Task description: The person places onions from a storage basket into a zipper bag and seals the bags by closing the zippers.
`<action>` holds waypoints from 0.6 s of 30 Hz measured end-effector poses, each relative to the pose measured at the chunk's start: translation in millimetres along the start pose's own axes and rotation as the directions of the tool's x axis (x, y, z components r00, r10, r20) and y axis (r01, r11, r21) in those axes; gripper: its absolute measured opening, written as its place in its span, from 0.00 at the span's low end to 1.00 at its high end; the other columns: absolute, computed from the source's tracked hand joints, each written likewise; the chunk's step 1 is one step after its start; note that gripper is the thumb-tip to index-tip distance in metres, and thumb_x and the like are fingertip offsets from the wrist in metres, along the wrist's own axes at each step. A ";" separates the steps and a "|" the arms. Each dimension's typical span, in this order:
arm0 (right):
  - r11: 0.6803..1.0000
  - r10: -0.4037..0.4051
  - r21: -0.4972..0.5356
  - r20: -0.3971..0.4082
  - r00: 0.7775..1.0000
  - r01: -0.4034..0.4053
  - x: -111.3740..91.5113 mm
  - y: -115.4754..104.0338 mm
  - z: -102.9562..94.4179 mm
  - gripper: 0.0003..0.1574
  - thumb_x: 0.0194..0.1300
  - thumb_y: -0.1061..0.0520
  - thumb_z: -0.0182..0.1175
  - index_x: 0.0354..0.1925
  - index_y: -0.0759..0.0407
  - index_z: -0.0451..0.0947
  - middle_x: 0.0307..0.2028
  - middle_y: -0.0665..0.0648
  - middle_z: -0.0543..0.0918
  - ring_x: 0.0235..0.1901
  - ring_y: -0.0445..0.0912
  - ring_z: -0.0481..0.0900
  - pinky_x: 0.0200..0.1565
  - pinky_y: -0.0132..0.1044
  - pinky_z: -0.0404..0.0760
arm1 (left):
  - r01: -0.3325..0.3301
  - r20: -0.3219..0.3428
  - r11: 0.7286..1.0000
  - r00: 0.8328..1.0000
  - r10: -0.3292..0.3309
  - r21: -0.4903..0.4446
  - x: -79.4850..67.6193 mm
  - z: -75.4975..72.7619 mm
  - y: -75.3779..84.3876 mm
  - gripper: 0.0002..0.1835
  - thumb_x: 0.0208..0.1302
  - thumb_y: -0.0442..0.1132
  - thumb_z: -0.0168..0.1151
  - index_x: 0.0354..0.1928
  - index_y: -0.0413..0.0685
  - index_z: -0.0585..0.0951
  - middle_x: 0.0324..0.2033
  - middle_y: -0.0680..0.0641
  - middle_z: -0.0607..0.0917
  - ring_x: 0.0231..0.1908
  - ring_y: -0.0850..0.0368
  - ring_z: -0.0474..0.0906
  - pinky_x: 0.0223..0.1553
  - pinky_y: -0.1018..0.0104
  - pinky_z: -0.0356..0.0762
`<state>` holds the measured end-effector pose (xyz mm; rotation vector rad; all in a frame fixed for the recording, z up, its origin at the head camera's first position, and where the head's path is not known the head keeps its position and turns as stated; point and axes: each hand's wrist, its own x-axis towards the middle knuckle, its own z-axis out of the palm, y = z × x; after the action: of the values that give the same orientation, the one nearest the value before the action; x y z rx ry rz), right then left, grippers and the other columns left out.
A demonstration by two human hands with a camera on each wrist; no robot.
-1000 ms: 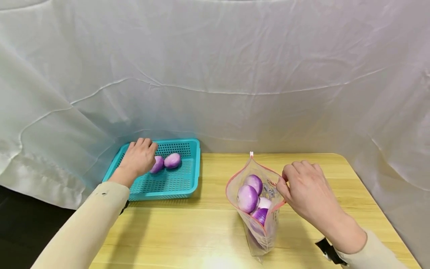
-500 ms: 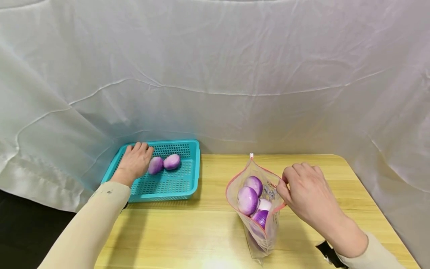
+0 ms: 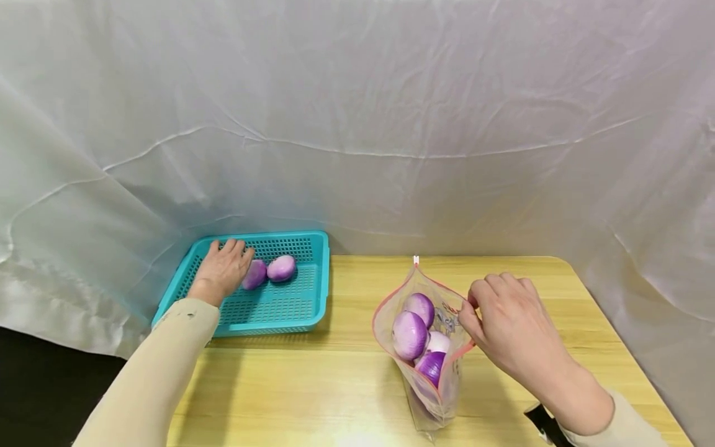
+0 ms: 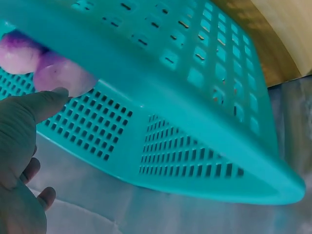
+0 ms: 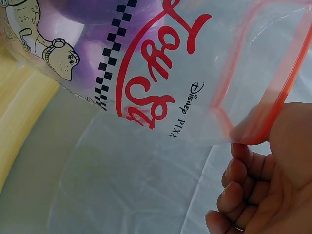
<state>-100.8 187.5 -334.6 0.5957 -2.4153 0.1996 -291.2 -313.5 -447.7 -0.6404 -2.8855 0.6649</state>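
Observation:
My left hand (image 3: pixel 223 268) reaches over the left part of a turquoise perforated basket (image 3: pixel 321 285), its fingers loosely extended. Two purple onions lie side by side in there. The nearer onion (image 3: pixel 254 275) is right beside that hand and partly covered by it; the other onion (image 3: pixel 282 268) sits to its right. In the left wrist view the thumb (image 4: pixel 53 100) overlaps the edge of an onion (image 4: pixel 63 75). My right hand (image 3: pixel 511 323) pinches the red-edged rim of an upright clear zip bag (image 5: pixel 195 97). Several purple onions (image 3: pixel 410 335) fill the bag, whose mouth gapes.
Both containers stand on a wooden table (image 3: pixel 335 385), the basket at the back left, the bag toward the front right. A pale grey cloth (image 3: pixel 357 124) hangs behind the table and along its sides. The bag's white zip slider (image 3: pixel 416 259) points toward the back.
My left hand has drawn slightly left and its fingers have loosened, uncovering more of the nearer onion. My right hand keeps pinching the bag's rim. The view has shifted a little.

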 end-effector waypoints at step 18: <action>1.000 -0.008 -0.003 -0.001 1.000 0.008 -0.4 -0.6 2.6 0.08 0.59 0.58 0.55 0.24 0.52 0.70 0.21 0.44 0.64 0.25 0.44 0.64 0.34 0.41 0.62 | -0.030 0.089 0.999 0.996 0.026 0.044 13.4 17.3 8.2 0.37 0.68 0.21 0.64 0.77 0.45 0.67 0.68 0.33 0.72 0.69 0.34 0.66 0.71 0.32 0.65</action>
<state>-101.6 186.3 -336.8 0.6032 -2.4118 0.1924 -303.7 -307.9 -466.6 -0.6625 -2.9379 0.7796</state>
